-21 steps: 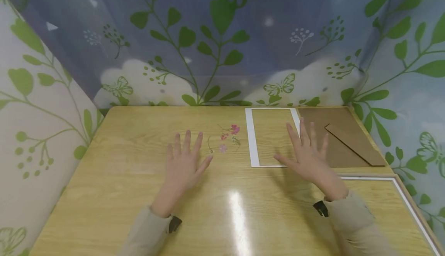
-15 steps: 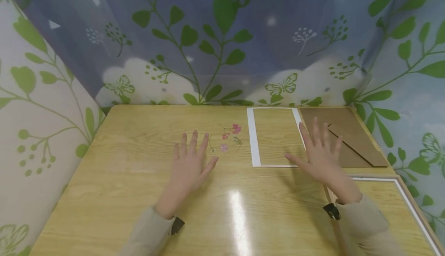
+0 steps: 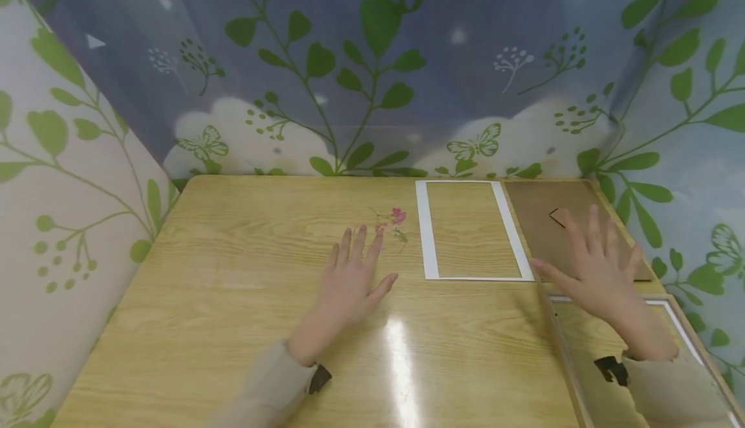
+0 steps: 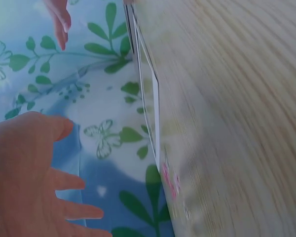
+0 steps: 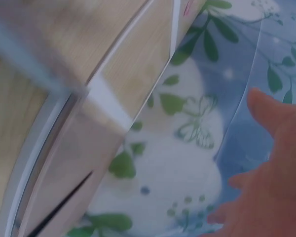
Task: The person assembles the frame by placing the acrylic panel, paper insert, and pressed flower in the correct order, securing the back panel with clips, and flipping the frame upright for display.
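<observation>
Small dried flowers [image 3: 398, 215], pink with thin stems, lie mid-table in the head view. My left hand [image 3: 352, 289] hovers just in front of them, fingers straight and spread, and hides some of them. It holds nothing; the left wrist view shows this hand [image 4: 24, 177] off the tabletop. My right hand [image 3: 602, 279] is spread in the air over the brown backing board [image 3: 532, 211] and the far edge of a wooden picture frame [image 3: 564, 357]. A white rectangular mat [image 3: 427, 237] with a cut-out window lies between the flowers and the board.
The wooden table [image 3: 233, 299] meets a patterned fabric backdrop [image 3: 465, 59] at the back, with fabric panels at both sides. The backing board carries a slanted flap or stand [image 5: 59, 205], partly behind my right hand. The picture frame fills the front right.
Both hands have moved right, still spread. My left hand now covers part of the flowers. My right hand has gone from over the mat to over the board and picture frame.
</observation>
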Demonstrator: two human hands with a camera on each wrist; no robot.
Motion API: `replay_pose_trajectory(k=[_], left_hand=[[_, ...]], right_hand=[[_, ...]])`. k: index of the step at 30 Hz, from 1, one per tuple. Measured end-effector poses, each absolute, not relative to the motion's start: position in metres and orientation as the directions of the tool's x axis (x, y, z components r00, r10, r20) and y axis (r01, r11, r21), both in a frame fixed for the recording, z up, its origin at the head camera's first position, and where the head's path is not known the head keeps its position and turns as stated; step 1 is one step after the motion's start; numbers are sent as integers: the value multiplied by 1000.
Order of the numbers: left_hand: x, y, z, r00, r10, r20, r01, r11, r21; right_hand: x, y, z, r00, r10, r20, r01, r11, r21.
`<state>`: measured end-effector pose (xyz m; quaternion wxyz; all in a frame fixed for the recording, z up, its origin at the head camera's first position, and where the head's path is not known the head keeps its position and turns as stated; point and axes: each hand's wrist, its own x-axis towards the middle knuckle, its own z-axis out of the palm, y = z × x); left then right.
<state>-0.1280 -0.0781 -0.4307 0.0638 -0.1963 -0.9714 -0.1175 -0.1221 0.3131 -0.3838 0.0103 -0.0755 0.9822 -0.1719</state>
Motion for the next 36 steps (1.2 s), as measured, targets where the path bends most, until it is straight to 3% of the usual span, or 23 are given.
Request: replay_pose_trajectory(k=[16, 23, 29, 36], left_hand=[[-132, -4, -428, -851, 520, 72, 524, 834, 171], [-128, 36, -425, -814, 579, 55, 579, 798, 165], [-120, 71, -423, -781, 623, 40, 621, 770, 142], [-107, 110, -428, -737, 675, 31, 676, 736, 35]], right_hand=[[-95, 393, -391, -995, 48, -84, 70, 959, -275], [-83, 423, -404, -994, 45, -97, 75, 939, -336], [-82, 447, -413, -980, 20, -199, 88, 937, -338], [-81, 466, -416, -940, 20, -341, 130, 944, -303]])
